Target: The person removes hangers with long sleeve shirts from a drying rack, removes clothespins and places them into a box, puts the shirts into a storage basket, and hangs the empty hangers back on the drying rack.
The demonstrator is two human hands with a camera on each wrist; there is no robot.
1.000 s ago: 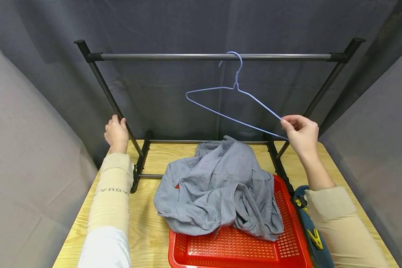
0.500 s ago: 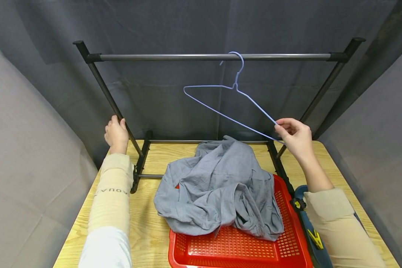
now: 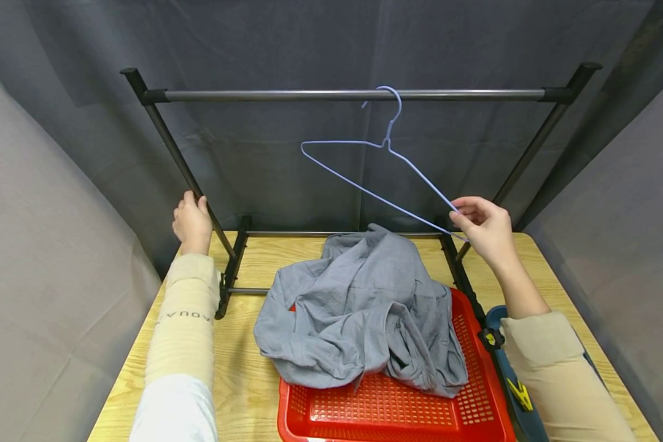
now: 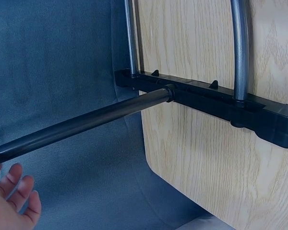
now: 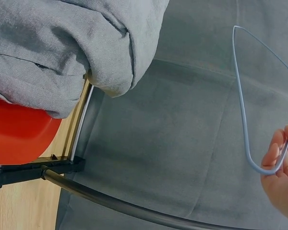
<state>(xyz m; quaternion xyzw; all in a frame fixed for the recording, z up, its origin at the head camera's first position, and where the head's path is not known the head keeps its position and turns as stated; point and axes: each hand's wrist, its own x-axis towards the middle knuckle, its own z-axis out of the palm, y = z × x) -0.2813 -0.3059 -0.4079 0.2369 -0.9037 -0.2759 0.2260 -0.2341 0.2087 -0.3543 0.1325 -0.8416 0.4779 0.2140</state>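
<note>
A thin lavender wire hanger [image 3: 388, 142] hangs by its hook over the black metal rack's top bar [image 3: 254, 95]. My right hand [image 3: 488, 230] pinches the hanger's right corner between thumb and fingers, so the hanger tilts down to the right. In the right wrist view that rounded corner passes through my bent fingers [image 5: 273, 153]. On the left, my left hand [image 3: 192, 222] holds the rack's slanted left post [image 3: 172, 147]. The left wrist view shows the other fingers loosely bent below the post, while the thumb's hold is mostly cut off by the frame edge.
A crumpled grey garment [image 3: 359, 307] lies over a red plastic basket [image 3: 387, 408] under the rack. Right of the basket lies a blue thing [image 3: 530, 417] with a yellow clip [image 3: 520, 394], partly covered by my sleeve. Black feet [image 3: 232, 276] support the rack on the wooden table [image 3: 243, 368].
My right hand has moved slightly left and down with the hanger's corner, tilting the hanger more. My left hand stays on the post.
</note>
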